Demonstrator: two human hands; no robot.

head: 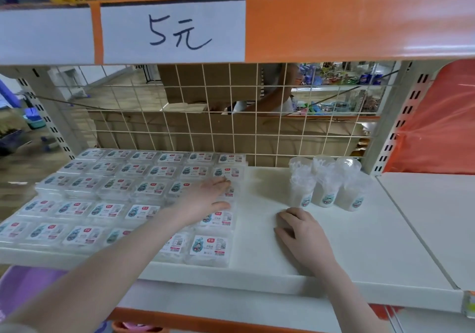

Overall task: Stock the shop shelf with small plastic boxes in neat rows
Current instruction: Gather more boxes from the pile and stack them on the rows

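Several small clear plastic boxes (123,194) with printed labels lie in neat rows over the left half of the white shelf (359,250). My left hand (205,199) lies flat on boxes in the rightmost column, fingers straight and reaching toward the back. My right hand (300,232) rests on the bare shelf just right of the rows, fingers curled under loosely, holding nothing. The nearest box of the right column (209,249) sits at the shelf's front edge.
Three clear cups of plastic picks (326,183) stand at the back right. A wire grid (231,116) closes the back; a person with cardboard boxes is behind it. An orange rail with a "5元" sign (172,32) hangs overhead. An upright post (393,116) stands right.
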